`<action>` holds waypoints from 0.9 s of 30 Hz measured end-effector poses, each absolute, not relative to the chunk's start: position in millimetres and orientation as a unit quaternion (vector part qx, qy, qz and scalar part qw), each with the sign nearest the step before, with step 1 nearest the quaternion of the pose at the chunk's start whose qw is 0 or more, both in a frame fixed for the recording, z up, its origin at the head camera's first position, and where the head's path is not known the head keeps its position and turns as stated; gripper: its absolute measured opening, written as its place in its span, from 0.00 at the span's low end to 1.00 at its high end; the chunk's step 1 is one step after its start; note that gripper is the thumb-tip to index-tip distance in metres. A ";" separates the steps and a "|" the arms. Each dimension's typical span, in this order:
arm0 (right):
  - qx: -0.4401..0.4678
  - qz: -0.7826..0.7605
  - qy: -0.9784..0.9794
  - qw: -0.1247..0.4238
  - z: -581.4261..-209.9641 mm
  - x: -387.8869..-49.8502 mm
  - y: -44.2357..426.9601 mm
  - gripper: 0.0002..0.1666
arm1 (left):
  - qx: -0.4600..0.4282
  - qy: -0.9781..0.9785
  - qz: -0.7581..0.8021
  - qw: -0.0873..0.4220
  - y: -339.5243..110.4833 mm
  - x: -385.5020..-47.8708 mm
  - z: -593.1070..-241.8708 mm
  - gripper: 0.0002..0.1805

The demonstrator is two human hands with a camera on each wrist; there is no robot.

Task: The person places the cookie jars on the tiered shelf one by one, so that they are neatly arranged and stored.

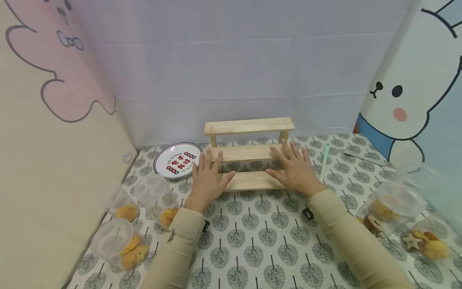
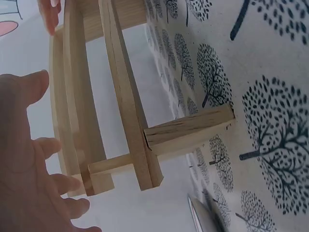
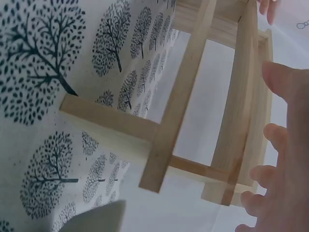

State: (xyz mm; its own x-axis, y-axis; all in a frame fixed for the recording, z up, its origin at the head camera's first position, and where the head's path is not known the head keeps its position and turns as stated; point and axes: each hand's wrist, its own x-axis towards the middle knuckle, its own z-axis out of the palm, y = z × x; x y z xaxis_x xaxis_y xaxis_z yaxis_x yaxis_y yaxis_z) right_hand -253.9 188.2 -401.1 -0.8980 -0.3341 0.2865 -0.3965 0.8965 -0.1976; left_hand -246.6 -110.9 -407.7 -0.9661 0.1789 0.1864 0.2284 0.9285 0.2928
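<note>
A three-tier wooden rack (image 1: 249,153) of pale planks stands on the tree-print cloth, toward the back. My left hand (image 1: 208,184) is over the left ends of its lower two planks, with fingers spread and pointing away from me. Over the right ends, my right hand (image 1: 298,170) lies in much the same way, its fingers extended. Both wrist views show the rack's planks (image 2: 123,82) and side supports (image 3: 111,116) from below, with fingertips close to the middle plank. Whether every finger touches the wood is hard to tell. Neither hand is curled round anything.
A white plate with red lettering (image 1: 169,155) lies left of the rack. Clear plastic jars (image 1: 108,237) holding yellow-brown pieces stand at the left, and more jars (image 1: 400,198) at the right. A mint-capped pen (image 1: 325,152) and a thin metal utensil (image 1: 364,158) lie right of the rack.
</note>
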 end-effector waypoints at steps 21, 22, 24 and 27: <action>0.171 0.171 -0.938 0.247 -337.0 -179.1 218.3 0.44 | -0.062 -0.941 -0.302 0.140 -105.6 -261.8 -420.4 0.47; 0.171 0.171 -0.935 0.259 -334.7 -173.6 222.3 0.44 | -0.060 -0.939 -0.306 0.143 -105.2 -262.8 -421.1 0.47; 0.177 0.168 -0.926 0.286 -330.1 -163.2 231.1 0.44 | -0.056 -0.936 -0.315 0.144 -105.4 -264.9 -421.5 0.47; 0.184 0.162 -0.916 0.318 -323.0 -148.9 243.6 0.43 | -0.052 -0.931 -0.335 0.136 -106.8 -268.2 -421.4 0.48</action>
